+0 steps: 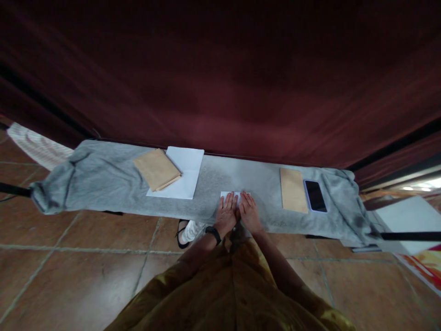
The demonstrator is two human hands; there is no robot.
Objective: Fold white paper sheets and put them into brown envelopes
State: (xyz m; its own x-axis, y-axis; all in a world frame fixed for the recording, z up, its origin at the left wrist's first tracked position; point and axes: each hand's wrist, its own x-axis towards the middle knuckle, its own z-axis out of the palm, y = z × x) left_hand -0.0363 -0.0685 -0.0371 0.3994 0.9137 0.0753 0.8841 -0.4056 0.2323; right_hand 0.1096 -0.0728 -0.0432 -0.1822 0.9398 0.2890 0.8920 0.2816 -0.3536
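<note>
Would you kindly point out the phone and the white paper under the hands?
Phone (315, 196): head view, middle of its dark screen.
White paper (223, 194): head view, its exposed upper-left corner.

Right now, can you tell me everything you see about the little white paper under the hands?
The white paper looks thin and plain, with a straight far edge. It lies flat on the grey cloth. The left hand and right hand rest on it, hiding much of it; I can't tell if it's folded.
</note>
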